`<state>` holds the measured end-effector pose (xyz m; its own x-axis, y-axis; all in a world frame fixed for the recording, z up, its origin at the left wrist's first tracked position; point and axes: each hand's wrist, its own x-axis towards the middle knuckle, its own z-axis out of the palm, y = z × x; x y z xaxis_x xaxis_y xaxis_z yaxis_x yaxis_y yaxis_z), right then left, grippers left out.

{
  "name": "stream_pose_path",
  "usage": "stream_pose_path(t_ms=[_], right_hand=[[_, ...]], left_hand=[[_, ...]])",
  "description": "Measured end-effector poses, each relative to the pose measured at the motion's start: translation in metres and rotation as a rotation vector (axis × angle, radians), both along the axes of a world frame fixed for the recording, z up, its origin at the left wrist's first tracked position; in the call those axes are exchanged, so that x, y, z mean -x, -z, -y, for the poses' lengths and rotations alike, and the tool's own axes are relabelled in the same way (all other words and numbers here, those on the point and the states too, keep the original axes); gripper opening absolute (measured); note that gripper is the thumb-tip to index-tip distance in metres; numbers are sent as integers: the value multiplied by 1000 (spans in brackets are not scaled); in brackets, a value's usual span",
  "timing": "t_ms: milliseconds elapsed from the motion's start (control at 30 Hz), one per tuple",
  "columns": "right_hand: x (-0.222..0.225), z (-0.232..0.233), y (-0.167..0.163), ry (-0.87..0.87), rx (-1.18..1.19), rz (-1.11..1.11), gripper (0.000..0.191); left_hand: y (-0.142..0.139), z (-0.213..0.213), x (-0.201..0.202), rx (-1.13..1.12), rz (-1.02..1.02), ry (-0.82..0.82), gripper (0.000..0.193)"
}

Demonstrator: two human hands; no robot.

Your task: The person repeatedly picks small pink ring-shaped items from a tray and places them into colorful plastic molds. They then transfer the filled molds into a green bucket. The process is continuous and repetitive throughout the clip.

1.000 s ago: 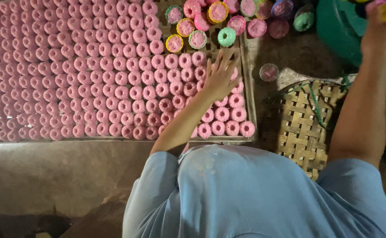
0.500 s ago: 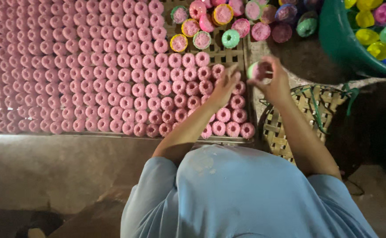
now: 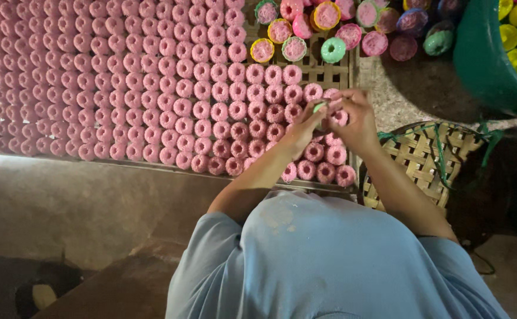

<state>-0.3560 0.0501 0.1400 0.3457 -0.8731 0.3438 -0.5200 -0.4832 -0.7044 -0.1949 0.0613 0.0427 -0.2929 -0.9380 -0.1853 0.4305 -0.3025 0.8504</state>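
Between both hands, seemingly green-rimmed mould

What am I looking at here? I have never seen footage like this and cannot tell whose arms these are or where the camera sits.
There is no machine. One camera sits on a person's head and looks straight down, so the blue shirt at the bottom is the wearer's own. Both arms reach forward. The left hand and right hand meet over a slatted bamboo tray, pinching a small round mould between them. The tray carries rows of pink ring-shaped pieces. Beyond lie coloured moulds, some filled pink. At right are a woven basket and a green tub of more moulds.
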Motion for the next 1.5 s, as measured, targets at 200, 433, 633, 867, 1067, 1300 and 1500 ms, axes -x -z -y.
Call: stream_pose_path(t_ms=[200,433,633,867,1067,1300,1500], right_hand=[[-2,24,39,-21,-475,515,14],[-28,15,-3,-167,-41,108,25],[-28,18,2,-173,-11,-33,27],[-5,42,54,-74,-872,966,18],[-1,66,55,75,-817,233,23],[-24,135,68,5,3,-65,38],[-43,141,75,31,-190,-368,22]], left_hand=[[-10,13,-27,-293,-115,-97,58],[17,17,-34,-104,-233,-22,61],[0,12,-28,136,225,-40,61],[-13,13,-38,-32,-11,-46,60],[9,15,-43,34,194,-78,50],[40,26,-53,93,17,-430,41],[50,18,-71,-122,142,-452,45]])
